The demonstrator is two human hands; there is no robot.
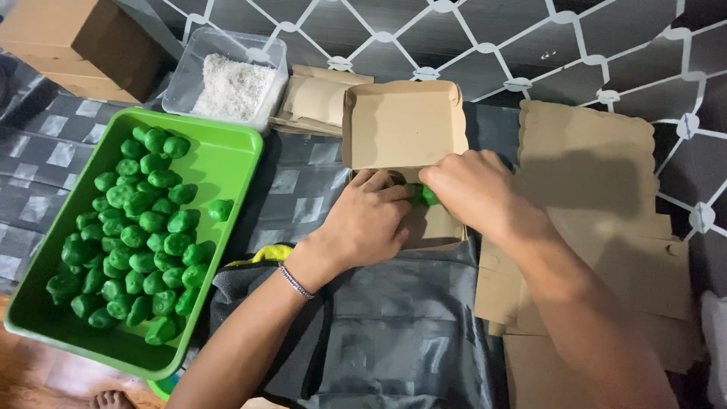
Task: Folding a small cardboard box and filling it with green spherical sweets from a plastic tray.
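Dim indoor light from above, soft shadow across the flat brown cardboard sheets (598, 182); mild glare on the bright green plastic tray (227, 163); edges slightly warped, focus decent.

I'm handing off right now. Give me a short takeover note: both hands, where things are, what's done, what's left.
Left hand and right hand are together inside the open brown box, each on green balls.
Green tray to the left holds most of the balls.
Clear tub of white flakes sits behind the tray; flat box blanks lie to the right.
Done: a few balls are in the box, exact count hidden.
Left: the tray is nearly full.
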